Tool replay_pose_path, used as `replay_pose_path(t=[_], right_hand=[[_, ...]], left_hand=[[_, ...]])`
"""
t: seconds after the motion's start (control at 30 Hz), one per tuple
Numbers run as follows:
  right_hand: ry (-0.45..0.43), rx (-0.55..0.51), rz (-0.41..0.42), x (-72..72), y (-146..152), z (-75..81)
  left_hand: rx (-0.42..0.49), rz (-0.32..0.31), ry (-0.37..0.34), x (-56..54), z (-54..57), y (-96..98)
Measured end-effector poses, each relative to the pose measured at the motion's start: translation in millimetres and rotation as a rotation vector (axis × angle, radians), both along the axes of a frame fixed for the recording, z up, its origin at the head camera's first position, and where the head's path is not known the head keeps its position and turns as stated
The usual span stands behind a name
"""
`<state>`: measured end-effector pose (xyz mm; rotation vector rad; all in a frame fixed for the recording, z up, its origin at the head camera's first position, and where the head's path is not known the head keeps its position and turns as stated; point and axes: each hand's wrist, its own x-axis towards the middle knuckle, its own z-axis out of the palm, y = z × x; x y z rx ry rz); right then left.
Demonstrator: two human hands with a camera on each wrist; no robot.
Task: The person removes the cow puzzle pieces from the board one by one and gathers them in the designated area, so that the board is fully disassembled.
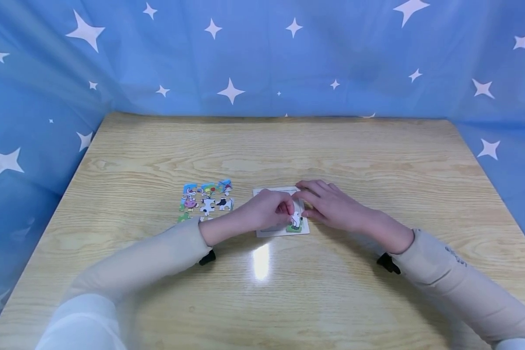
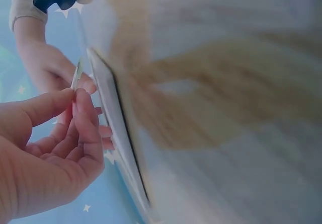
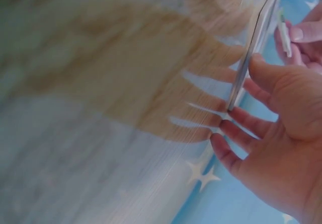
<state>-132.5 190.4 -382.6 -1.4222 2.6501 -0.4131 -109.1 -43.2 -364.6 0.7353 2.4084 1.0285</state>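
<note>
My left hand point(image 1: 267, 210) pinches a small flat puzzle piece point(image 2: 77, 74) between thumb and fingertip, above a thin white-edged puzzle board point(image 1: 271, 234). In both wrist views the piece looks almost edge-on and stands apart from the board. A white and green cow-leg picture point(image 1: 295, 221) shows just below the left fingertips in the head view; whether it is the pinched piece cannot be told. At the board's right side, my right hand point(image 1: 336, 206) rests with spread, slightly bent fingers, its fingertips point(image 3: 223, 128) at the board's edge and the tabletop.
Left of the board lies a group of loose puzzle pieces point(image 1: 207, 206) with cow pictures, partly hidden by the left forearm. Everything rests on a shiny wood-grain table point(image 1: 262, 311). A blue curtain with white stars point(image 1: 262, 58) hangs behind and beside it.
</note>
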Motion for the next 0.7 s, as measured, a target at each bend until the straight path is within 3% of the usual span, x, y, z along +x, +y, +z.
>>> replay_pose_path(t=[0.2, 0.43, 0.7], right_hand=[[-0.015, 0.005, -0.005, 0.1, 0, 1.7], [-0.025, 0.013, -0.009, 0.7, 0, 1.2], [-0.022, 0.0, -0.007, 0.8, -1, 1.4]], left_hand=[[0.025, -0.015, 0.001, 3.1, 6.6, -10.1], [0.045, -0.044, 0.022, 8.2, 4.6, -21.5], [0.065, 0.012, -0.01, 13.3, 9.6, -37.9]])
